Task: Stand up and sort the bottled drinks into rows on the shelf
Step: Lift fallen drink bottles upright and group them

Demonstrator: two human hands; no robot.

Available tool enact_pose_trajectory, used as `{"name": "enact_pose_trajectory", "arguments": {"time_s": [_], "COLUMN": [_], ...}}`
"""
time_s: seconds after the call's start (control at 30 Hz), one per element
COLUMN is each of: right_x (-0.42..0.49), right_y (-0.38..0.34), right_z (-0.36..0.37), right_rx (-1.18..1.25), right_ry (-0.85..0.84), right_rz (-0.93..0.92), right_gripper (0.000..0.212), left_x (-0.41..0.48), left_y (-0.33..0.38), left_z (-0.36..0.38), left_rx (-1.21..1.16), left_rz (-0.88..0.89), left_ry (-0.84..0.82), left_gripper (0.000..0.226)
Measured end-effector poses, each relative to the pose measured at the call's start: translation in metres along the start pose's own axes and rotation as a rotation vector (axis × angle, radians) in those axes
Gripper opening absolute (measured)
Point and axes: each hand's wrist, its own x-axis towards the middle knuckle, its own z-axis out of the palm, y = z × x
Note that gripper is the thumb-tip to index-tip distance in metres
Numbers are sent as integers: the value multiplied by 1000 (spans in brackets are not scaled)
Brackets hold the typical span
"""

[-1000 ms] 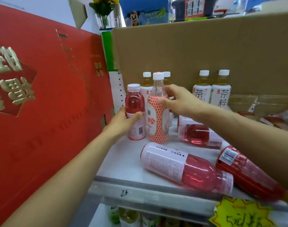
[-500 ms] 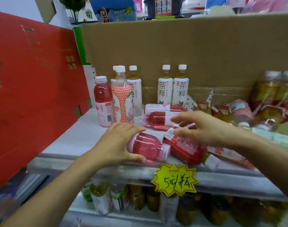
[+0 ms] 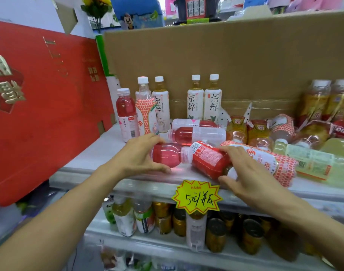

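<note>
Two bottles lie on their sides right at the front edge of the shelf (image 3: 93,155), and each hand has hold of one. The left hand (image 3: 138,159) is wrapped round the pink bottle (image 3: 166,156), fingers curled over the top and thumb tucked along the shelf lip. It covers the label end, so you only see the clear part full of pink drink. The right hand (image 3: 247,173) is curled round the red bottle (image 3: 206,159), fingers over it and thumb underneath. That one has a red wrap with dark red liquid inside. The two bottles touch about mid-front, just above the yellow price tag (image 3: 196,196).

In the back-left corner an upright pink drink (image 3: 126,114) stands right beside an upright honeycomb bottle (image 3: 146,114). Along the back edge I count three tea bottles (image 3: 195,98) standing against the cardboard (image 3: 206,55), white labels and amber tea up in the necks.

Just behind the hands, two more fallen pink bottles (image 3: 196,133) lie one behind the other. Toward the right edge it's a total heap: a fallen honeycomb bottle (image 3: 265,161) touching the right hand, a pale yellow bottle (image 3: 314,163) beside that, and amber drinks piled behind. The golden bottles (image 3: 323,98) standing at the back-right corner are too blurry to read.

The lower shelf (image 3: 167,249) holds cans and some upright bottles.
</note>
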Motion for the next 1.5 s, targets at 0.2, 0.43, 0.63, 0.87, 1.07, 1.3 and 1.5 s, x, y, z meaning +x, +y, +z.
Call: {"name": "enact_pose_trajectory", "arguments": {"time_s": [0.2,0.43,0.63,0.87,1.07,1.3,1.5], "right_x": [30,86,129,184,206,190,160], "right_y": [-13,-31,-58,-115,-152,-146,-100], "right_z": [-11,-7,10,58,86,89,61], "right_rx": [101,229,227,385,376,362,112], "right_ry": [164,133,58,-29,-25,-18,-107], "right_rz": [-53,-24,-67,-98,-114,-153,-202], "right_gripper": [34,22,19,18,27,53,61], "left_x": [-2,-2,-6,-1,10,-2,-24], "left_y": [-13,-56,-86,-134,-155,-155,-112], "left_z": [-12,-5,-4,-17,-25,-17,-11], "left_rx": [-640,-657,-727,-762,-769,-771,-516], "left_rz": [-360,-404,-462,-498,-513,-615,-627], "left_ry": [444,383,523,484,513,472,491], "left_gripper": [43,69,65,64,70,94,97]}}
